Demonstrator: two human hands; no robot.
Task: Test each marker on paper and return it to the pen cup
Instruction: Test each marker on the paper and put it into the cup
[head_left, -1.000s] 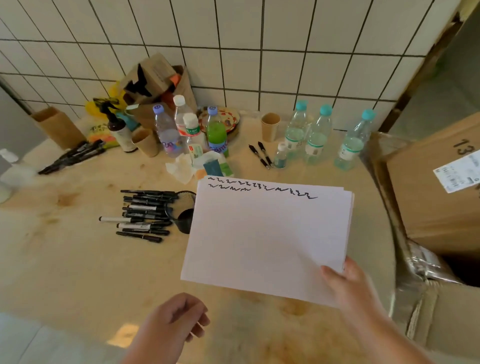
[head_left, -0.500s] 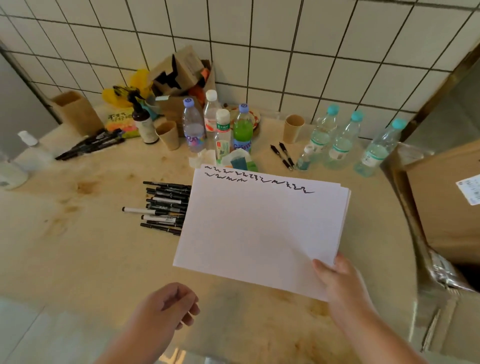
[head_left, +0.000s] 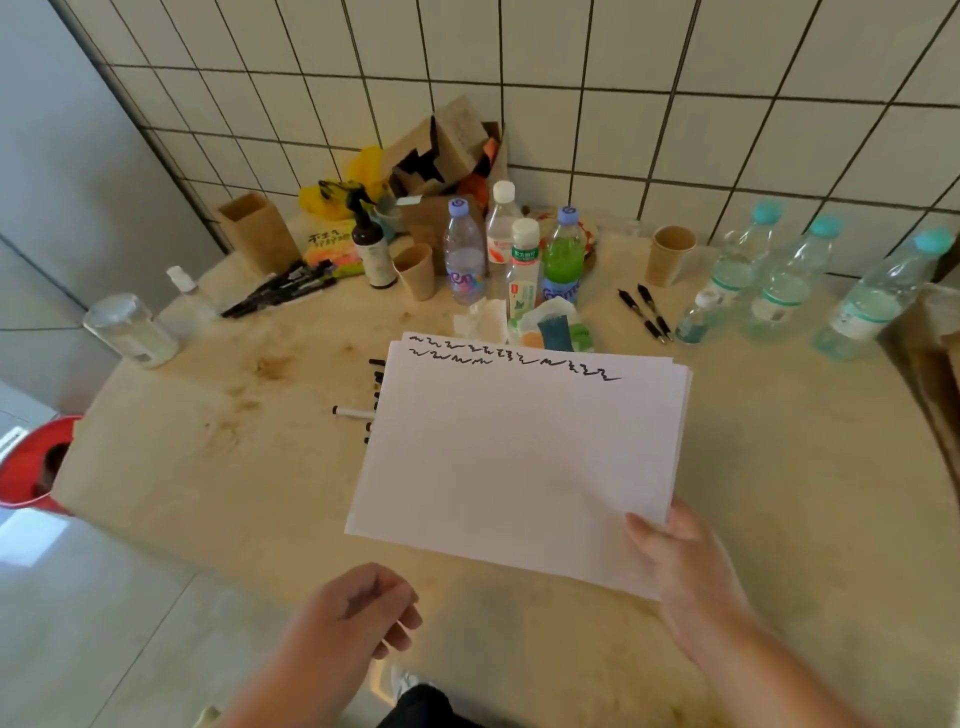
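Note:
My right hand (head_left: 685, 566) pinches the lower right corner of a stack of white paper (head_left: 519, 467) and holds it above the table. Two rows of black squiggles run along the paper's top edge. The paper hides most of a pile of black markers (head_left: 353, 412); only their left ends stick out. The pen cup is hidden behind the paper. My left hand (head_left: 353, 618) hovers near the table's front edge, fingers loosely curled, holding nothing.
Several drink bottles (head_left: 563, 260), paper cups (head_left: 670, 254), a spray bottle (head_left: 371, 249) and cardboard boxes crowd the back by the tiled wall. More black markers (head_left: 280, 291) lie back left, two pens (head_left: 647, 312) back right. A red stool (head_left: 31, 467) stands left of the table (head_left: 208, 493).
The paper has shifted left over the marker pile and now covers the pen cup. The camera view has tilted and moved left. My left hand stays near the front edge.

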